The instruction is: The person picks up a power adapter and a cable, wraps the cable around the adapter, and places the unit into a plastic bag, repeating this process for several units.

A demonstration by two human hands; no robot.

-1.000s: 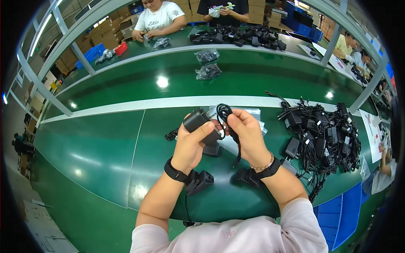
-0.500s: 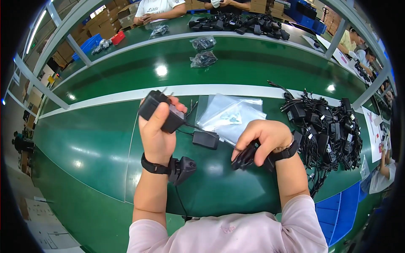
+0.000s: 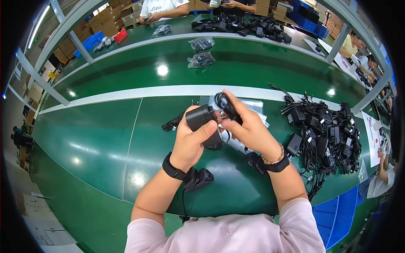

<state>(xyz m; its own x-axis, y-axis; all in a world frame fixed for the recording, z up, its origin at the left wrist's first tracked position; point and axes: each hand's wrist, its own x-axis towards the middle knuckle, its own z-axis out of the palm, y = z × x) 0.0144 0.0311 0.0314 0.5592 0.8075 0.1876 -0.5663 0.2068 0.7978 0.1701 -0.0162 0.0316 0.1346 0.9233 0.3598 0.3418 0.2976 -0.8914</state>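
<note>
Mid-frame, just above centre, we have a black power adapter (image 3: 198, 118), gripped firmly in the left hand (image 3: 188, 142), thumb across its side. The right hand (image 3: 254, 130) pinches a black coiled cable (image 3: 228, 106) close against the adapter's right end; whether the two touch, we cannot tell. We judge the step in hand as gathering or tidying the cable beside the adapter; the next move would call for a steady left hold and a right pinch tight enough that no loop springs loose. Clear plastic bags (image 3: 258, 105) lie partly hidden behind the right hand. Farther out, right of frame, a heap of adapters and cables (image 3: 322, 135) sits on the green table (image 3: 99, 139).
</note>
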